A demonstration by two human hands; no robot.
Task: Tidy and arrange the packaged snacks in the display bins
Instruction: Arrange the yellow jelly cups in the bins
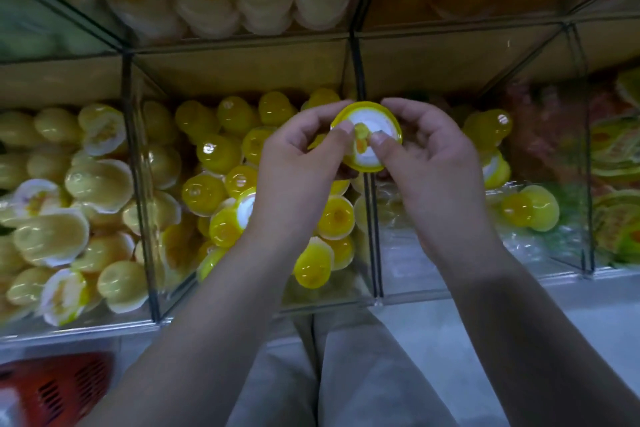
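Both hands hold one yellow jelly cup (372,114) with a white lid above the divider between two clear bins. My left hand (298,163) pinches its left rim, thumb on the lid. My right hand (429,156) grips the right rim, thumb also on the lid. Below them the middle bin (221,308) is heaped with several yellow jelly cups (214,152). The bin on the right (433,291) holds a few yellow cups (530,208) at its back and side.
The left bin holds several pale yellow cups (97,180). At far right another bin contains green and orange packets (616,156). An upper shelf carries more pale cups (242,0). A red basket (55,388) sits on the floor at lower left.
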